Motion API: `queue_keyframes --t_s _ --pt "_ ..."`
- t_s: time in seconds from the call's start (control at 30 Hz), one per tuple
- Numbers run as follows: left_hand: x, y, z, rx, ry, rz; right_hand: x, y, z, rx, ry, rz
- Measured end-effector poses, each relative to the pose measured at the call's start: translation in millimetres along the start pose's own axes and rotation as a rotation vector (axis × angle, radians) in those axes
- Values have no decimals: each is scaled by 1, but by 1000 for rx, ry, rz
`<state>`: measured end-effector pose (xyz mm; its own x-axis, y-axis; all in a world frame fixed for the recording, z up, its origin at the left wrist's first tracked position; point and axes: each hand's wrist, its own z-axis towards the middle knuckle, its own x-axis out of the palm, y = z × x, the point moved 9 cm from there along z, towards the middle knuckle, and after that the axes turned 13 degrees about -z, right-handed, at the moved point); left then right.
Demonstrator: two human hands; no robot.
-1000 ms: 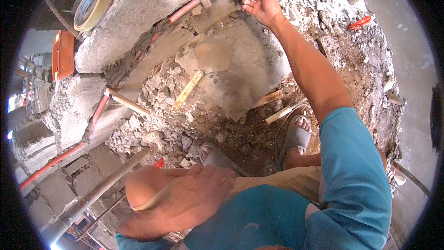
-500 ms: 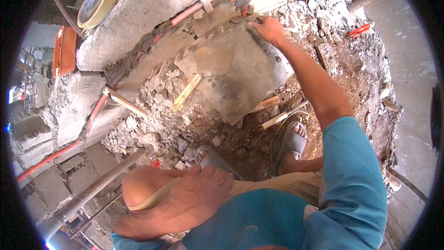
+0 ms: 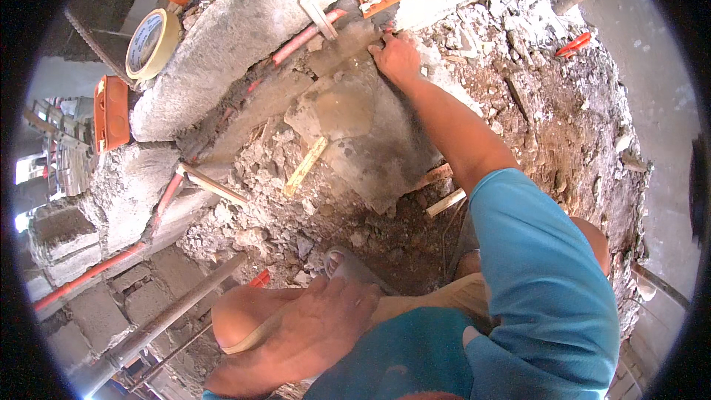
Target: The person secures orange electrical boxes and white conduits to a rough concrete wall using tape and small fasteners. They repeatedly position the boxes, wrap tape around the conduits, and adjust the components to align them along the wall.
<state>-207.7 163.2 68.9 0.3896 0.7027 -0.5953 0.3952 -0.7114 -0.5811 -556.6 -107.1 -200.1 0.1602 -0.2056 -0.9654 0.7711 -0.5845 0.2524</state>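
Note:
My right hand (image 3: 398,57) reaches far forward to the foot of the broken wall. Its fingers are curled together beside the end of a short red pipe (image 3: 388,29), just below an orange electrical box (image 3: 383,0) set in the wall. Whatever lies between the fingertips is hidden. Under that forearm spreads a flat grey piece (image 3: 378,155), with a smooth lighter patch on top; whether it is a slab or a sheet I cannot tell. My left hand (image 3: 329,318) rests on my bent left leg, fingers stretched out and holding nothing.
Tape (image 3: 154,44) and orange boxes (image 3: 111,113) sit on the wall at left. Red conduit (image 3: 96,274) runs along it. Wood strips (image 3: 305,167) lie among rubble. A metal pole (image 3: 170,311) crosses at lower left; a red-handled tool (image 3: 573,44) lies far right.
My right hand has moved left and slightly farther forward, its arm swinging left. The view has shifted a little. My left hand stays on my leg.

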Motion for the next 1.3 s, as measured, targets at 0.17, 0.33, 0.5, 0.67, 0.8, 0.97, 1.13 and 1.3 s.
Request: queue_keyframes --t_s 0.17,0.33,0.5,0.67,0.8,0.97,1.13,1.3 --pt "-15 -2 7 -3 16 -17 7 7 12 70 54 -31" --pt "-12 8 0 -44 -27 -2 13 0 5 138 -29 95" --pt "-8 13 -9 -93 4 -94 12 0 15 191 183 144" --pt "-9 18 -7 -32 -53 -22 19 -4 12 167 92 47" --pt "-11 19 -8 -44 -59 -52 21 4 19 68 64 48" --pt "-17 15 -4 -25 -54 -24 19 10 14 -20 -106 -66" --pt "-11 14 -2 -35 -25 -17 25 15 20 -92 -96 -65" --pt "-21 8 2 -11 -65 17 25 20 25 -218 -34 -24"
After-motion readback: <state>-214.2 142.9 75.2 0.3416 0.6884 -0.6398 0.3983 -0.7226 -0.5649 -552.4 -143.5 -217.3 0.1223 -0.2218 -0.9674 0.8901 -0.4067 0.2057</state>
